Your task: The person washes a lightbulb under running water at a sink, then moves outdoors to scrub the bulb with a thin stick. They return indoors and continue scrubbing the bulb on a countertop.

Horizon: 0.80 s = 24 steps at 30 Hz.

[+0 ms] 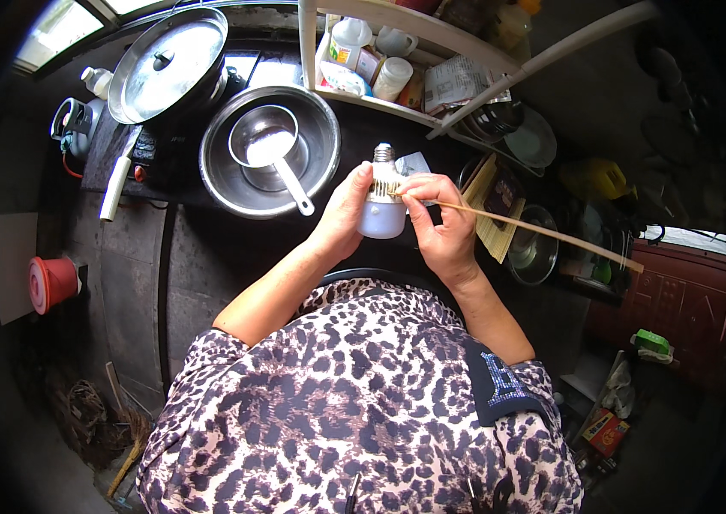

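My left hand (342, 213) grips a light bulb (382, 220) by its side, with the metal screw base pointing up and the rounded whitish cover down. The bulb's slotted collar looks dirty. In my right hand (441, 221), a long thin wooden stick (543, 232) is pinched between thumb and fingers. The stick's near end touches or nearly touches the slots of the collar, and its length runs out to the right. Behind the bulb lies a pale sheet (416, 163), partly hidden by my right hand.
A metal basin (209, 160) holding a ladle (291, 182) stands left of the bulb. Beyond it are a lidded pan (164, 70) and a white-handled knife (116, 187) at the counter's edge. A shelf rack (379, 110) with bottles rises behind; a glass bowl (533, 247) sits right.
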Motion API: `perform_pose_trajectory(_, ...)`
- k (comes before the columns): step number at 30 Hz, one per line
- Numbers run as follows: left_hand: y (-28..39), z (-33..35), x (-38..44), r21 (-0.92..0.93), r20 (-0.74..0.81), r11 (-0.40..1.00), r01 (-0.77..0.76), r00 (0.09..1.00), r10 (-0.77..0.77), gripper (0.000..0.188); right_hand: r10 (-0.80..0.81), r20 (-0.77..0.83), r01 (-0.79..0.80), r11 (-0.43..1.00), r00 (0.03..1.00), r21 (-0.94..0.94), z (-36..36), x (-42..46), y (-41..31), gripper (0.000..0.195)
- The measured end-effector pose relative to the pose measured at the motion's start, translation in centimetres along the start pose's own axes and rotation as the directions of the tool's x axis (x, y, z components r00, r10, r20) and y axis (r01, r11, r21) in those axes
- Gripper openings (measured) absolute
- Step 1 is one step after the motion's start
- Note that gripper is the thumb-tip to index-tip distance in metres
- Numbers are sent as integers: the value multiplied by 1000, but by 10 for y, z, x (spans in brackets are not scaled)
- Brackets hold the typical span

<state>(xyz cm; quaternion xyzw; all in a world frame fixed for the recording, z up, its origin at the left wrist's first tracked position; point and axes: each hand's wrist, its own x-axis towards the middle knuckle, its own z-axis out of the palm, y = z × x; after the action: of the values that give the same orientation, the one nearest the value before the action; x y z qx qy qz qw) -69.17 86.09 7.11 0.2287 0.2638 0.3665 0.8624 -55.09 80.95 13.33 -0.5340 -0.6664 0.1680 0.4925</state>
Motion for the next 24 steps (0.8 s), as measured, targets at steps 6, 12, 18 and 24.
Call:
perform_pose_trajectory(6,-2,5,-1,-48,-20,998,-27,999,26,45,-236,-102,213,958,966,-194,11,-5,-2,18)
perform_pose_trajectory(12,-7,1,0,-49,-44,997,-54,998,52,45,-224,-108,193,951,969,-241,14,-3,-3,18)
perform_pose_trajectory(18,-3,3,-1,-62,-41,996,-68,997,65,46,-209,-88,189,962,974,-199,12,-3,-3,18)
perform_pose_trajectory(24,-7,2,1,16,-43,990,-142,989,142,47,-177,-119,147,962,977,-229,14,2,-4,18)
